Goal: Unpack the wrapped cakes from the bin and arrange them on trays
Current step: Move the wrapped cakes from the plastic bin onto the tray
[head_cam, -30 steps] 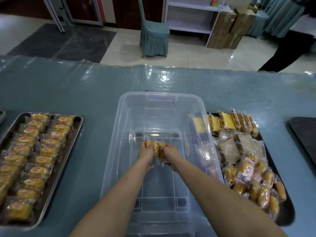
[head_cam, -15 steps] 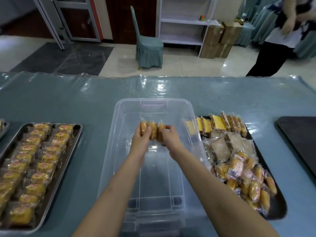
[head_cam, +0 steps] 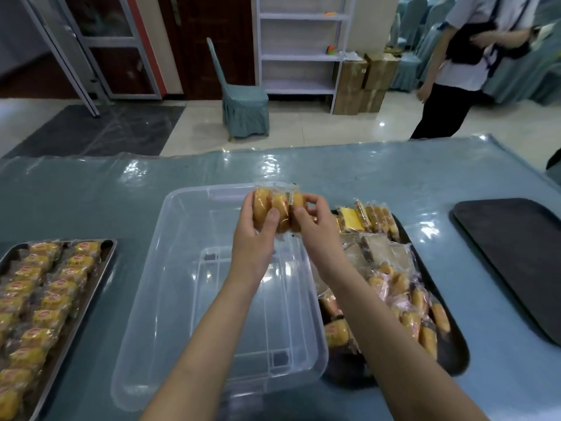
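Both hands, left hand (head_cam: pixel 256 235) and right hand (head_cam: pixel 315 232), grip stacked wrapped cakes (head_cam: pixel 277 209) above the bin (head_cam: pixel 145 329); keep fingers squeezing evenly, carry to the dark tray (head_cam: pixel 455 357).

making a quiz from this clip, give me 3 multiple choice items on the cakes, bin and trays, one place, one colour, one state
1. Where is the clear bin?
A. between two filled trays
B. on the floor
C. on the chair

2. What colour is the bare tray at far right?
A. white
B. black
C. red

3. What are the hands doing?
A. resting flat on the table
B. both holding wrapped cakes above the bin
C. lifting the bin

Answers: 1 A, the metal tray lies left of it and the dark tray right; 2 B, its surface is black; 3 B, the left hand and right hand grip the cakes.
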### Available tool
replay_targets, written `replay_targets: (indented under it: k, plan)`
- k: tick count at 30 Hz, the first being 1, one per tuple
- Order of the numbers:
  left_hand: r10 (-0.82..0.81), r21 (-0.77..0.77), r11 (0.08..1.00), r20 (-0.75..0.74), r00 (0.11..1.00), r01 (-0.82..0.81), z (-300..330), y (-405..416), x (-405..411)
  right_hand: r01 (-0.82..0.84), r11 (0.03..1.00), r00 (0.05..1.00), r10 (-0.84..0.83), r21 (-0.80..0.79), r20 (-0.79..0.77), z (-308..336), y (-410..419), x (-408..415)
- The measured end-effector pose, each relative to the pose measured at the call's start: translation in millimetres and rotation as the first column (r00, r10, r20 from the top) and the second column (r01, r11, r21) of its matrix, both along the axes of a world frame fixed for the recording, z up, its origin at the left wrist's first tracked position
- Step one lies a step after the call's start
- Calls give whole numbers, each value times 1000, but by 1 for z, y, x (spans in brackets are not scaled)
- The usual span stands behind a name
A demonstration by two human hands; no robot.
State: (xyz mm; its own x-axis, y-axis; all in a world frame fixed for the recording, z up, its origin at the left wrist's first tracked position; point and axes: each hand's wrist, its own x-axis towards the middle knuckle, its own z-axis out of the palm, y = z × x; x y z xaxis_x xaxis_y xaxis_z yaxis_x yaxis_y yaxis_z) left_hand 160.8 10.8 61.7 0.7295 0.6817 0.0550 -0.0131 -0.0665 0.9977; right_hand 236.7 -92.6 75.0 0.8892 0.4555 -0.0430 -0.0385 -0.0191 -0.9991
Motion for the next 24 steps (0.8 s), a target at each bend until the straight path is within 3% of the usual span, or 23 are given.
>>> replay_targets:
  k: [9, 20, 24]
  plan:
    - [-61, 65, 996, -116, 991, 69, -3, -96, 46, 61, 993, 998, -57, -104, 37, -13, -118, 43]
    - [-78, 41, 995, -292, 953, 94, -76, -223, 86, 4, 962, 1000, -2, -274, 9, -72, -252, 90]
    - [-40, 148, 984, -357, 933, 99, -110, -255, 89, -38, 944, 999, 45, -326, 13, -104, -285, 103]
